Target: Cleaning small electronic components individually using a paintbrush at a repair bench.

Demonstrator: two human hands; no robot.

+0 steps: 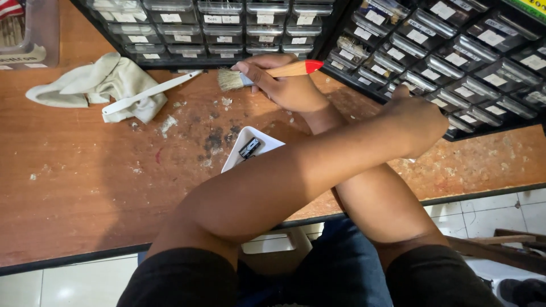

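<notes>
Brushing looks underway: right hand (287, 85) clamped on a brush (267, 72) just above the white tray (242, 149); left hand (418, 122), crossed over, rests curled against the drawers (455, 62), grip hidden. Next likely calls for short sweeps.

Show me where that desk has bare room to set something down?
Barest is the wooden desk at lower left, between the cloth and the front edge. Crowded: around the white tray, crossed arms, brush and drawer cabinets.
</notes>
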